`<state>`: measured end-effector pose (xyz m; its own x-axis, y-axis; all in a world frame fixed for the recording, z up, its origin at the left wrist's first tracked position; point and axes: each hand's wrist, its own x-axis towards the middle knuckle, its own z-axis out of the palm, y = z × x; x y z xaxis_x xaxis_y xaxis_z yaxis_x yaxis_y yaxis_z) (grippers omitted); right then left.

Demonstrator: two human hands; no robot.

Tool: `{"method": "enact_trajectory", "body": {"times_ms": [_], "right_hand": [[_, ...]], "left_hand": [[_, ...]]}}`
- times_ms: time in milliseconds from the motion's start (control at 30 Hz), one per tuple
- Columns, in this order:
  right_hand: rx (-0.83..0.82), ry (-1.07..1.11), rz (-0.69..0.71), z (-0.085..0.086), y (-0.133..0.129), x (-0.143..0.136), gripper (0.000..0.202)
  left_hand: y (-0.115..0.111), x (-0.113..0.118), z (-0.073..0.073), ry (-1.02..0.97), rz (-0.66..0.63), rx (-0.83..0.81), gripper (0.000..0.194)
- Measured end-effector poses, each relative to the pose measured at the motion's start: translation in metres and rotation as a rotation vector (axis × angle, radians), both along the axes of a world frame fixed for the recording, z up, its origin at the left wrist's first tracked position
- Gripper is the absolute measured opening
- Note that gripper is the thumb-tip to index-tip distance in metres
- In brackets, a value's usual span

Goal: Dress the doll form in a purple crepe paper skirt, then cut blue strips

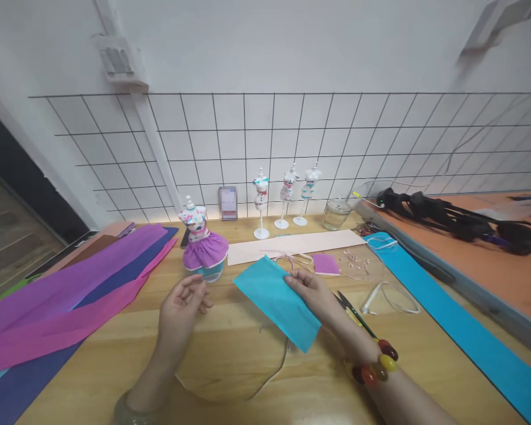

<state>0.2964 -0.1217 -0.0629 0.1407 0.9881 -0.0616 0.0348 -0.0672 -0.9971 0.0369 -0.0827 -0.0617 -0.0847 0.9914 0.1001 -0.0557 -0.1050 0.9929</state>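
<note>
My right hand (312, 292) pinches the top right edge of a turquoise rectangle of crepe-like paper (277, 301), held tilted above the table. To its left, my left hand (183, 310) has thumb and fingers pressed together in a pinch. Whatever is between those fingertips is too small to make out. Just beyond them stands a small dress form (195, 223) in a patterned top and a purple gathered skirt (206, 251), with a turquoise layer (210, 271) below the skirt. A thin cord (272, 375) lies on the table under the paper.
Three white mini dress forms (261, 200), a phone (228, 203) and a glass jar (336, 213) stand along the back. Pale pink strip (296, 243), purple square (325, 264), beads (354, 261) and scissors (354, 310) lie nearer. Coloured sheets (92, 295) cover the left, a long blue strip (451, 313) the right.
</note>
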Motion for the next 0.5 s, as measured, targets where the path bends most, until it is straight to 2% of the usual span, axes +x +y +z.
{"method": "enact_trajectory", "body": {"times_ms": [133,267,333,500], "right_hand": [[0.039,-0.054,-0.135,0.016,-0.002,0.029,0.043],[0.048,-0.183,-0.264,0.027,-0.002,0.073,0.042],[0.049,-0.44,-0.308,0.025,0.001,0.094,0.044],[0.048,-0.71,-0.338,0.003,0.019,0.13,0.04]], "left_hand": [[0.003,-0.009,0.003,-0.056,0.142,0.064,0.033],[0.006,-0.013,0.001,-0.121,0.171,0.035,0.03],[0.006,-0.012,0.0,-0.14,0.172,0.037,0.028],[0.006,-0.011,-0.001,-0.149,0.142,0.022,0.028]]}}
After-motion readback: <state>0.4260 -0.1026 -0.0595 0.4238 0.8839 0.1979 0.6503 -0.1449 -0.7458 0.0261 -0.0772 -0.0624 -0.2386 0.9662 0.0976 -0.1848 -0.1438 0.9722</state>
